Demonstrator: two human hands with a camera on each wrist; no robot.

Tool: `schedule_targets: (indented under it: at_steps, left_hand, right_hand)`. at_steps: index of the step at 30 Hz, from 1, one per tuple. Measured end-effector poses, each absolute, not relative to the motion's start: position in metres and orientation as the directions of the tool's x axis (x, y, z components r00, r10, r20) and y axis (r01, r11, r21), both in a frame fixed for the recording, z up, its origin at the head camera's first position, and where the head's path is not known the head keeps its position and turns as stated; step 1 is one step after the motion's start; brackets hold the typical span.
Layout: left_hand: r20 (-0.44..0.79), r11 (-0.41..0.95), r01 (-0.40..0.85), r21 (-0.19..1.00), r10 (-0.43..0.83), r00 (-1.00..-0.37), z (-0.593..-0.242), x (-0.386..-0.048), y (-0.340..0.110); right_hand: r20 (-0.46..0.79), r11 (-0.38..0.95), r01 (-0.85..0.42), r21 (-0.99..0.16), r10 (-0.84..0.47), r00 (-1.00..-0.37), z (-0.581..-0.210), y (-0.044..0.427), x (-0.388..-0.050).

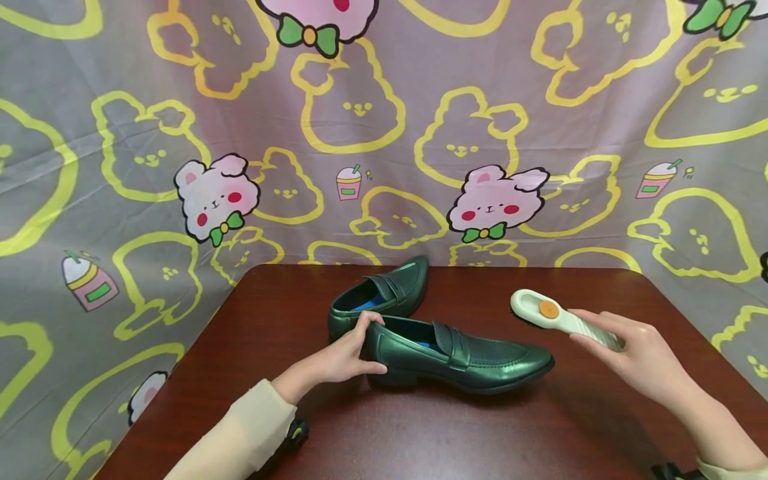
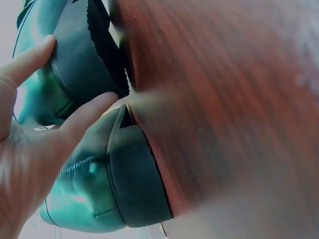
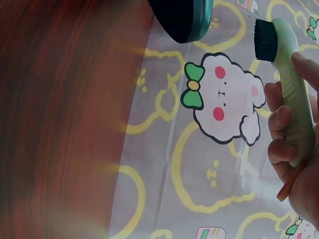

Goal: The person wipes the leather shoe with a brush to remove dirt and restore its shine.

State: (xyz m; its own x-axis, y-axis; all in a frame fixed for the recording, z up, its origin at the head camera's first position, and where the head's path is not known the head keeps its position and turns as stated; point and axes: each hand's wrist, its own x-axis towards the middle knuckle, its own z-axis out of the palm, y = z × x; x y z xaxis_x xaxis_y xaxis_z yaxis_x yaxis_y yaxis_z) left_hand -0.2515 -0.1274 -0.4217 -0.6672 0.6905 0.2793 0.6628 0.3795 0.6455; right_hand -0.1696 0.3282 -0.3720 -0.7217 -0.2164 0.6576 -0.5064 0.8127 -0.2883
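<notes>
Nearest us runs the cream sleeve of our left arm. Beyond it our left hand holds the near shoe by the back, finger and thumb spread over the heel. That glossy green shoe stands sole-down on the table, its toe pointing towards our right side. Our right hand is wrapped around a pale green brush, its dark bristles facing down, clear of the shoe's toe. Just beyond our left hand sits the far shoe; whether the pair touch, we cannot tell.

We judge the near shoe fairly light, its polished upper slippery and able to dent or scuff near the opening; the stiff heel, where we have it, seems the surest hold. Our brush looks light and rigid, best taken by its ridged handle.
</notes>
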Motion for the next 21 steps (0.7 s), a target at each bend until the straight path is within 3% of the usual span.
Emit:
schedule_targets:
  at_steps: [12,17,21]
  left_hand:
    - [0.334,0.469,0.699,0.54,0.643,-0.689,-0.426,-0.246,-0.12]
    - [0.323,0.513,0.675,0.53,0.614,-0.72,-0.424,-0.24,-0.116]
    - [0.304,0.486,0.676,0.554,0.637,-0.708,-0.419,-0.243,-0.118]
  right_hand:
    - [0.652,0.815,-0.505,-0.283,-0.223,-0.725,-0.378,0.333,-0.167]
    - [0.655,0.819,-0.503,-0.276,-0.222,-0.722,-0.377,0.334,-0.165]
    - [0.659,0.823,-0.503,-0.265,-0.226,-0.717,-0.375,0.336,-0.163]
